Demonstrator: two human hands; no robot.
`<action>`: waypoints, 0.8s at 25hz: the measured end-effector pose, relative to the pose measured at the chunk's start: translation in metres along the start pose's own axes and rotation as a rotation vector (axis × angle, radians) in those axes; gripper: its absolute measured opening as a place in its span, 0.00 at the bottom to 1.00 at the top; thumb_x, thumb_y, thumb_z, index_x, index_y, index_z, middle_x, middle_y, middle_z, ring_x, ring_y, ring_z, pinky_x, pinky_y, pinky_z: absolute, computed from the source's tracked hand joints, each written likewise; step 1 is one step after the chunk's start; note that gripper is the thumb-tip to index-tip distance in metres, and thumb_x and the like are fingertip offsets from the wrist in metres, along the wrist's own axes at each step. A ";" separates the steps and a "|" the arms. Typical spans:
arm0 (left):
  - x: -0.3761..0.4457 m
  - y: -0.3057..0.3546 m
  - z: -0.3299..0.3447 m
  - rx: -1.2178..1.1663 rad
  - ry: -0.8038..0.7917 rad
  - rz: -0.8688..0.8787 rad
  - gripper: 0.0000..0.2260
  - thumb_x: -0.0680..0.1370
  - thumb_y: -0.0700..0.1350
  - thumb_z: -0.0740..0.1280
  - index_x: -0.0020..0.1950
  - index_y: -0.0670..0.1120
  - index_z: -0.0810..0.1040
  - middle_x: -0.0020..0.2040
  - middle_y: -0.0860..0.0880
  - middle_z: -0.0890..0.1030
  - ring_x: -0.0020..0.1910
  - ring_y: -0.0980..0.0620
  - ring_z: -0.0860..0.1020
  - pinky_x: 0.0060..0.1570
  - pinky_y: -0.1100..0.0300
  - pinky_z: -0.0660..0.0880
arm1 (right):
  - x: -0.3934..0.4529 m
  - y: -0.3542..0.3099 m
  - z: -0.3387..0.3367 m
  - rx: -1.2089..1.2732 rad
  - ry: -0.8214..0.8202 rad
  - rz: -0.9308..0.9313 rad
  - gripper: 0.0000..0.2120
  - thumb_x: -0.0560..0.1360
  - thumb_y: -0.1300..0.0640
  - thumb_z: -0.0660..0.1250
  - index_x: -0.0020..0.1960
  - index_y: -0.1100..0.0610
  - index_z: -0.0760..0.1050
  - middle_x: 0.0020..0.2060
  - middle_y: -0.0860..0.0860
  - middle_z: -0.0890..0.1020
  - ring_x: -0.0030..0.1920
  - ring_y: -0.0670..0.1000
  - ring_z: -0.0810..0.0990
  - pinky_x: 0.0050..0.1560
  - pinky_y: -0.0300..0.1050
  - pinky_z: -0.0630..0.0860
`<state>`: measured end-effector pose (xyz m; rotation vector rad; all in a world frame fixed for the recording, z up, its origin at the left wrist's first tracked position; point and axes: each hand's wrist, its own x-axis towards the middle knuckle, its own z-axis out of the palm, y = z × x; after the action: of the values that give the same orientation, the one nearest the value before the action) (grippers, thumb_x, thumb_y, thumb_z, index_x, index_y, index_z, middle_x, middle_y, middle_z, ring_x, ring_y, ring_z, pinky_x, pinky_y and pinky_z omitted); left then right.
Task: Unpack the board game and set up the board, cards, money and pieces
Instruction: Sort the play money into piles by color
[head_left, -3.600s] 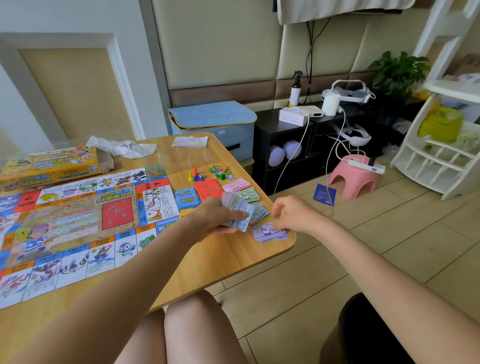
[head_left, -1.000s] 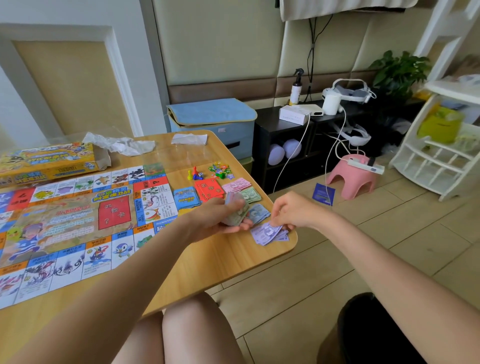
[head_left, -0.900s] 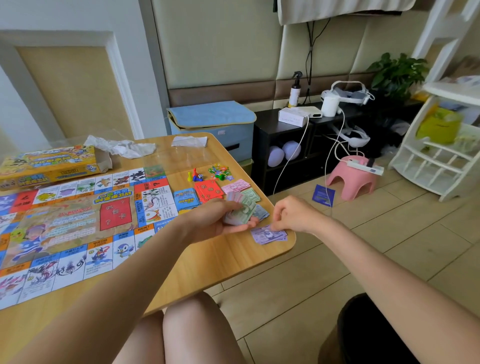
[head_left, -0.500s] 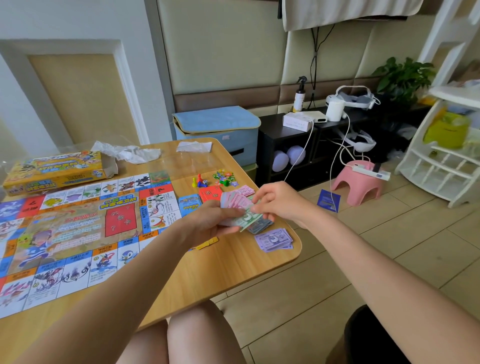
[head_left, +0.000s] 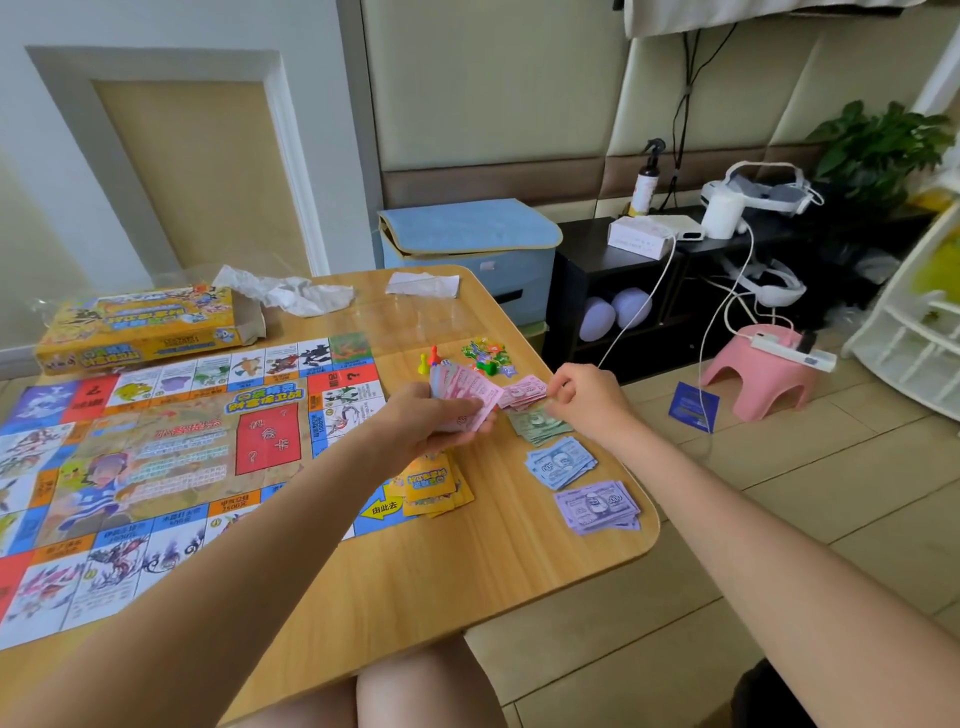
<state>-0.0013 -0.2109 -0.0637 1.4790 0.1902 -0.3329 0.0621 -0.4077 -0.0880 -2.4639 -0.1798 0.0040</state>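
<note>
Tiled floor and padded wall panels surround a light wooden table with rounded corners (head_left: 415, 587), seen from the head camera. On its left part lies the colourful unfolded game board (head_left: 156, 457), flat and open, and behind it at the far left rests the yellow cardboard game box (head_left: 140, 327), next to crumpled white paper (head_left: 285, 293).

Right of the board, the left hand (head_left: 431, 421) grips a fanned bundle of pink paper banknotes (head_left: 467, 397), fingers curled under it. The right hand (head_left: 587, 400) is just beside it, fingertips pinched at the pink money pile (head_left: 524, 391) on the table; whether it holds one note I cannot tell for sure. Nearer along the right edge lie a green money pile (head_left: 540, 426), a blue money pile (head_left: 561, 462) and a purple money pile (head_left: 597, 506), each apart. A yellow card deck (head_left: 431, 483) sits at the corner of the board, and small coloured plastic pawns (head_left: 431, 358) stand farther away.

I judge the task is well advanced: board, cards and pieces are out, and only the pink notes remain to be sorted.
</note>
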 end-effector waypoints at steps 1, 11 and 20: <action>0.003 -0.001 0.001 0.006 -0.002 -0.009 0.10 0.77 0.37 0.66 0.57 0.37 0.74 0.44 0.43 0.83 0.36 0.56 0.83 0.32 0.67 0.77 | -0.001 0.002 0.002 -0.060 -0.006 -0.025 0.05 0.71 0.63 0.70 0.45 0.56 0.77 0.33 0.45 0.71 0.39 0.49 0.73 0.42 0.43 0.71; 0.004 0.001 0.020 -0.139 -0.034 -0.050 0.06 0.79 0.42 0.63 0.50 0.41 0.77 0.41 0.46 0.82 0.39 0.55 0.81 0.35 0.66 0.79 | -0.006 -0.036 -0.016 0.348 -0.254 -0.080 0.11 0.71 0.63 0.72 0.51 0.64 0.77 0.28 0.52 0.78 0.27 0.48 0.72 0.28 0.36 0.70; 0.004 0.000 0.009 0.030 0.115 -0.010 0.12 0.73 0.39 0.70 0.56 0.37 0.77 0.38 0.46 0.80 0.33 0.57 0.79 0.29 0.69 0.76 | -0.012 -0.039 -0.023 0.301 -0.224 -0.172 0.11 0.71 0.64 0.72 0.53 0.59 0.79 0.31 0.54 0.80 0.25 0.43 0.74 0.27 0.32 0.71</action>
<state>0.0015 -0.2207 -0.0640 1.5284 0.2852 -0.2597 0.0463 -0.3929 -0.0464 -2.1373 -0.4544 0.2172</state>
